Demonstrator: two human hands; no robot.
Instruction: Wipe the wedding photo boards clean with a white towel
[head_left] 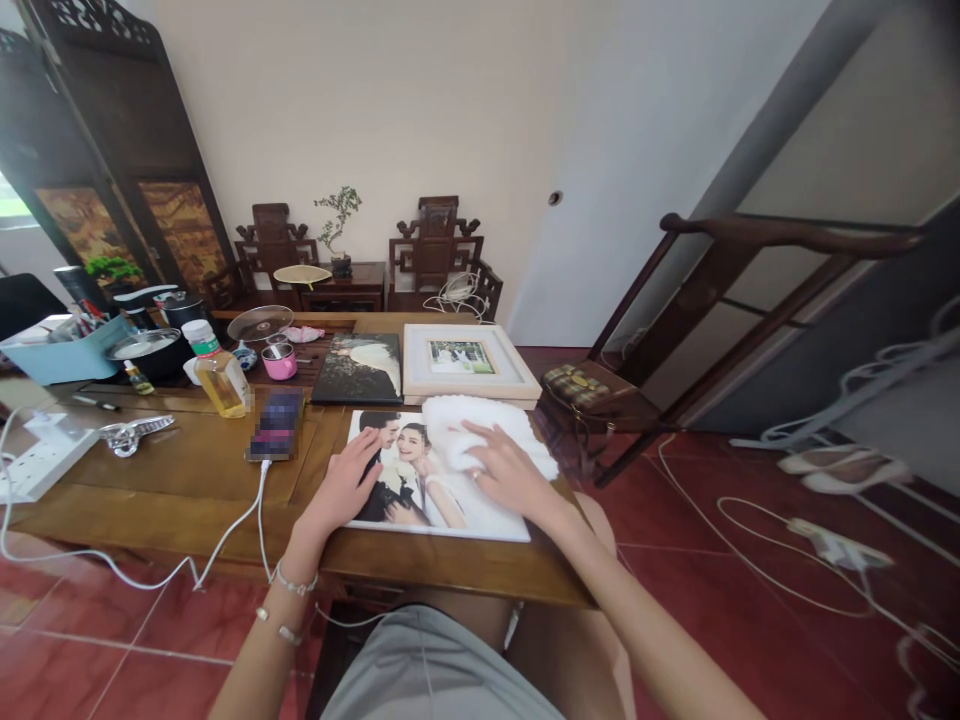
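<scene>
A glossy wedding photo panel [409, 490] lies flat at the table's near edge and shows a couple. My left hand [354, 468] rests on the panel's left side, palm down with the fingers stretched out. Over the panel's upper right part lies a fluffy white cloth [517, 425], bunched into a lump near its middle. My right hand [510, 472] is on this cloth, its index finger extended and the other fingers bent around the lump. Part of the cloth under that hand is hidden.
Behind the panel lie a dark photo panel [358, 368] and a pale picture frame [472, 362]. To the left are a phone [276, 425] with a white cable, a bottle of yellow liquid [217, 375], a pink cup [280, 362] and a power strip [45, 465]. A wooden chair [697, 290] stands right.
</scene>
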